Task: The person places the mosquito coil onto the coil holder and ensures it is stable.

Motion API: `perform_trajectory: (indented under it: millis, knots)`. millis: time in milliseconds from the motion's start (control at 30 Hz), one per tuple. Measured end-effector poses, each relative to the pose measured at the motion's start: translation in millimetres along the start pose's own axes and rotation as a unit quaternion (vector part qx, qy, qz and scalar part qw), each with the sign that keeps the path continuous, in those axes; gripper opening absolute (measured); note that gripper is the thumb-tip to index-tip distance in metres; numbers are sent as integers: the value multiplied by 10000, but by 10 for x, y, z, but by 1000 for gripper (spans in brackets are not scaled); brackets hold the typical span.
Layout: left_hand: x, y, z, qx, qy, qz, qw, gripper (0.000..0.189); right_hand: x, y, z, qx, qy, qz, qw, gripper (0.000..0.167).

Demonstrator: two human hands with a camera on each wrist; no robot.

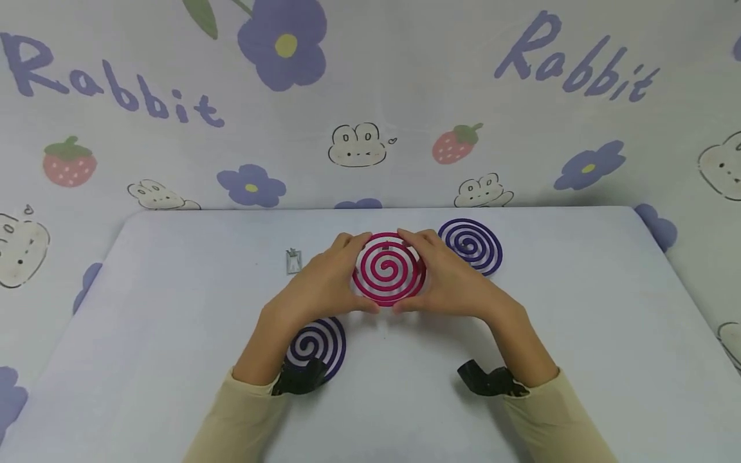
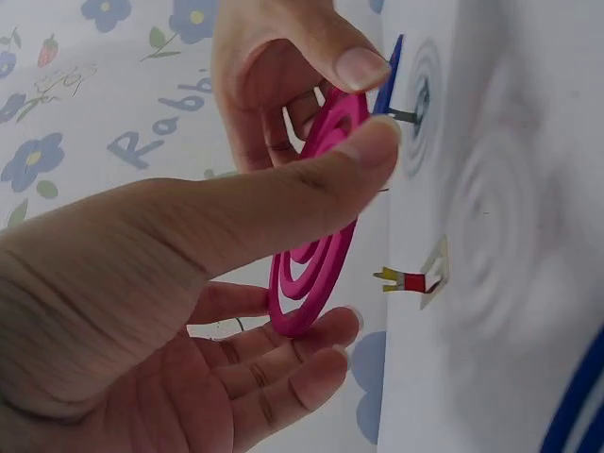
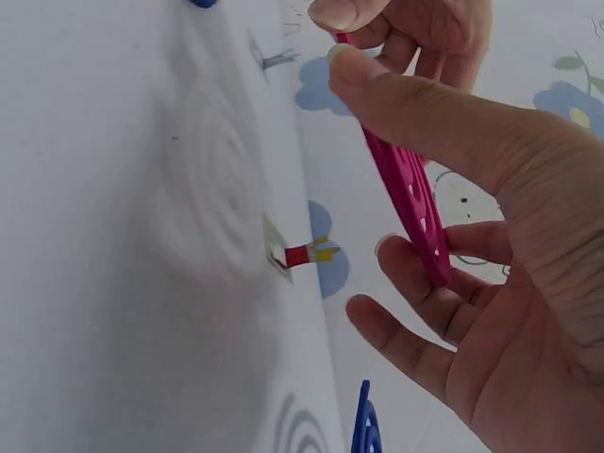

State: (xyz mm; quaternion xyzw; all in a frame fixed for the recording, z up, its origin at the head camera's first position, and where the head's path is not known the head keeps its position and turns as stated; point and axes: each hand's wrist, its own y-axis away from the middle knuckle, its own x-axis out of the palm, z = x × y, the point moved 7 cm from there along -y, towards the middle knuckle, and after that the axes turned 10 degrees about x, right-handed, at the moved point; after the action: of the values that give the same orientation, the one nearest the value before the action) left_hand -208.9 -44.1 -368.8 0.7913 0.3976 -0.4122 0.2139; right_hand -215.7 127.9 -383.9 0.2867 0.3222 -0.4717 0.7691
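A pink spiral mosquito coil is held level above the white table, with its shadow below it. My left hand grips its left rim between thumb and fingers. The right rim sits between the thumb and fingers of my right hand. Under the coil in the left wrist view stands a small metal coil stand with a red and yellow upright. A dark blue coil lies partly hidden by my left wrist. Beyond my right hand is another blue coil, raised on a stand.
Left of my left hand, a small silver stand rests on the white table. A patterned cloth hangs behind the table's back edge. Black wrist cameras stick out below both wrists.
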Motion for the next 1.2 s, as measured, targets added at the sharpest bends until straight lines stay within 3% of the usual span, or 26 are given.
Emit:
perform_trajectory:
  millis: [533, 800, 1033, 1200]
  knots:
    - [-76, -230, 190, -251, 390, 8, 9989, 116, -125, -263, -111, 467, -470, 49, 9978, 120]
    - [-99, -358, 297, -252, 1099, -253, 9933, 106, -157, -334, -176, 750, -658, 105, 9950, 121]
    - [-94, -449, 402, -247, 1276, -756, 9886, 82, -197, -385, -209, 814, -522, 27, 9953, 119]
    - [-57, -451, 462, -454, 1911, -1035, 9750, 68, -167, -400, -216, 832, -472, 90, 9954, 120]
